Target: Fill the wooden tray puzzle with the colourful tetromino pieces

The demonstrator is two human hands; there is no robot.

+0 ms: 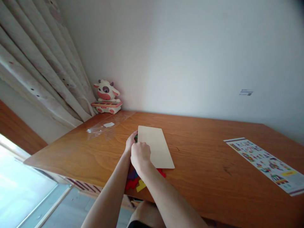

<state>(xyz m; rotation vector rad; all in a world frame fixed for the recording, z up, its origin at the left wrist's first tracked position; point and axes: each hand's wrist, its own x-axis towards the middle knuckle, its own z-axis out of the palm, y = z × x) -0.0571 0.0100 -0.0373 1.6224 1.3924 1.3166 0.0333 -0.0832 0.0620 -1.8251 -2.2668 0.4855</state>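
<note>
A pale, blank wooden board (155,147) is over the wooden table in front of me, its left edge beside my hands. My right hand (141,155) is closed in a fist at that edge and appears to grip the board. Behind it, my left hand (129,143) is on edge along the board's left side, with its fingers mostly hidden. A bit of a green piece (136,138) shows between the left hand and the board. Below my wrists lie flat coloured blocks: a yellow block (141,186), a red block (131,184) and a purple block (131,175), partly covered by my forearms.
A printed picture sheet (268,164) lies on the table (199,180) at the right. A cow toy with a keyboard (106,98) stands at the back left corner. Clear plastic wrapping (98,129) with a white paper scrap (109,124) lies before it. Curtains hang at left.
</note>
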